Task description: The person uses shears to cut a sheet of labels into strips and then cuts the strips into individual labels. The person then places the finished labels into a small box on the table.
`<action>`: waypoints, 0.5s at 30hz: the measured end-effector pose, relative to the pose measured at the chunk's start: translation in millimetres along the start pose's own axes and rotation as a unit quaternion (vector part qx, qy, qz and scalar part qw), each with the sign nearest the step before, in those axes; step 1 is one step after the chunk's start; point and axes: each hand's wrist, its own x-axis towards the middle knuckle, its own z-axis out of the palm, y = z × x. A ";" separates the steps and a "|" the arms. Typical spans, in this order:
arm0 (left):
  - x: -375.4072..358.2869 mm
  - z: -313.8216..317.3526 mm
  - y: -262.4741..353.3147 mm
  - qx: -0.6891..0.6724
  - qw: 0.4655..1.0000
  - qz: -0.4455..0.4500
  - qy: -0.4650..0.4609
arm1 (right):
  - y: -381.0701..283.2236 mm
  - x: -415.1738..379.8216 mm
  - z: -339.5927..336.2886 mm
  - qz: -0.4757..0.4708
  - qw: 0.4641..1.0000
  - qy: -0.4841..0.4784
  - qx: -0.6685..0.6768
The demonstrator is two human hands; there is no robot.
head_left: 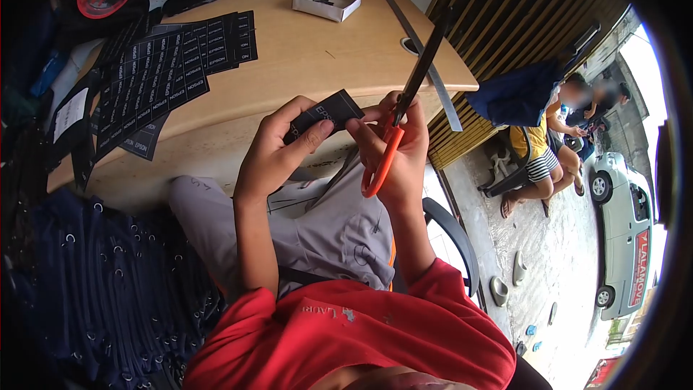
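The left hand point(273, 150) holds a black EPSON strip point(323, 117); the right hand point(408, 146) holds orange-handled scissors point(413, 87); printed black sheets point(162, 65) lie on the worktop point(296, 54).

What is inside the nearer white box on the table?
Small dark pieces lie inside the white box; they are too small to identify. Its near wall hides part of the bottom, so I cannot tell whether more lies there.
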 end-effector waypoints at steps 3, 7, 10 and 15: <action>-6.4 2.8 2.3 -0.016 0.999 0.015 0.025 | 3.5 -7.9 6.8 -0.020 1.000 -0.004 -0.017; -14.9 -1.4 5.1 0.006 0.999 0.023 0.034 | -5.6 -17.6 12.8 0.027 0.999 -0.028 -0.005; -17.9 -5.4 5.5 0.024 0.999 0.037 0.025 | -3.9 -17.6 15.4 -0.023 0.999 -0.024 -0.024; -20.4 -7.1 3.6 0.053 0.998 0.045 -0.002 | -7.8 -13.5 11.2 -0.027 0.998 -0.039 -0.050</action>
